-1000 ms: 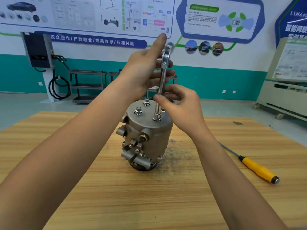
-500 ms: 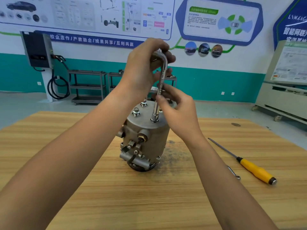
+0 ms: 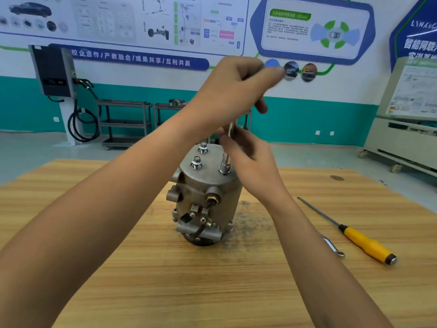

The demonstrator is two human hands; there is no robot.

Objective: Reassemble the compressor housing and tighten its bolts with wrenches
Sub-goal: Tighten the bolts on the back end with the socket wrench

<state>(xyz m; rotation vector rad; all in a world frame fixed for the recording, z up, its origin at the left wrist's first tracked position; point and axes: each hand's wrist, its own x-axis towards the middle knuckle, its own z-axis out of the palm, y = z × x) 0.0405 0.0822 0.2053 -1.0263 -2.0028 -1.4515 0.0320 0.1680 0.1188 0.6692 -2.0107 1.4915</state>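
The grey metal compressor housing (image 3: 208,195) stands upright in the middle of the wooden table (image 3: 212,292). Two bolts with washers (image 3: 196,162) stick up from its flat top on the left. An L-shaped socket wrench (image 3: 225,165) stands vertically on a bolt at the top's right side. My left hand (image 3: 233,91) grips the wrench's upper end, which is hidden in the blurred fist. My right hand (image 3: 250,159) pinches the wrench's shaft lower down, just above the socket.
A yellow-handled screwdriver (image 3: 364,242) lies on the table to the right. A small metal spanner (image 3: 334,248) lies beside it, partly behind my right forearm. Dark grease marks stain the wood right of the housing. Metal carts and a wall charger stand in the background.
My left hand has closed round the wrench's top and swung it round; the hand is now blurred. My right hand has stayed on the shaft. The view has shifted slightly.
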